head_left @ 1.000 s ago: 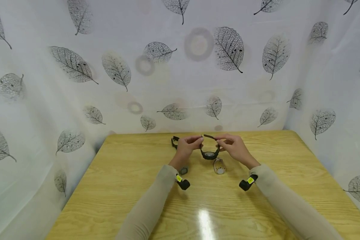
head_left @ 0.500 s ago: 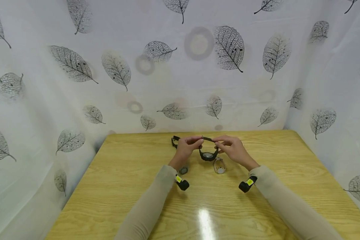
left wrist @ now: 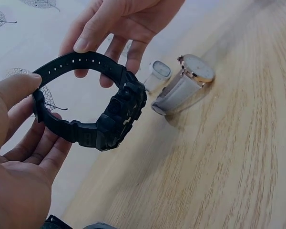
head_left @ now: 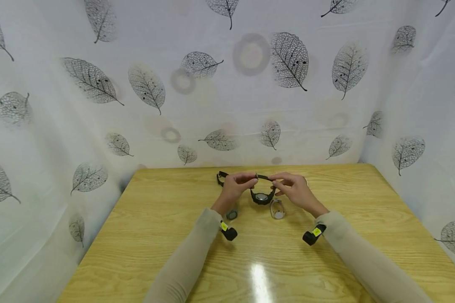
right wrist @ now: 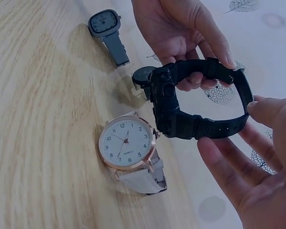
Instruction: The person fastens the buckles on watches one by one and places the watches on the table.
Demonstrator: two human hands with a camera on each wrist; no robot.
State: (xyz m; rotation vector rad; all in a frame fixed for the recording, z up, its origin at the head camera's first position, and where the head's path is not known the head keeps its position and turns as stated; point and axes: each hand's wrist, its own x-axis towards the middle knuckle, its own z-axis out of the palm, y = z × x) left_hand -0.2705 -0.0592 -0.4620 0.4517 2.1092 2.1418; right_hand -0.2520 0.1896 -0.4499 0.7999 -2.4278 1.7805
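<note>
A chunky black sports watch (head_left: 261, 198) hangs face-down-side low above the table, its strap looped upward between both hands. My left hand (head_left: 235, 188) pinches one strap end near the buckle between thumb and fingers. The other strap piece is pinched by my right hand (head_left: 293, 189). In the left wrist view the black strap (left wrist: 81, 58) with its row of holes meets the other end at the left thumb, forming a ring. A white-strapped watch (right wrist: 127, 143) with a rose-gold rim stands on the table just below and nearer me.
A grey square-faced watch (right wrist: 105, 23) lies by my left wrist. Behind my left hand is another black watch (head_left: 220, 178), partly hidden. A small white watch (left wrist: 160, 70) stands beyond the right hand. The wooden table (head_left: 155, 235) ends at a leaf-patterned curtain (head_left: 227, 105).
The two strap ends, apart a second ago, have come together into a ring. The black watch has sunk slightly and shifted a little left; both hands keep their pinch.
</note>
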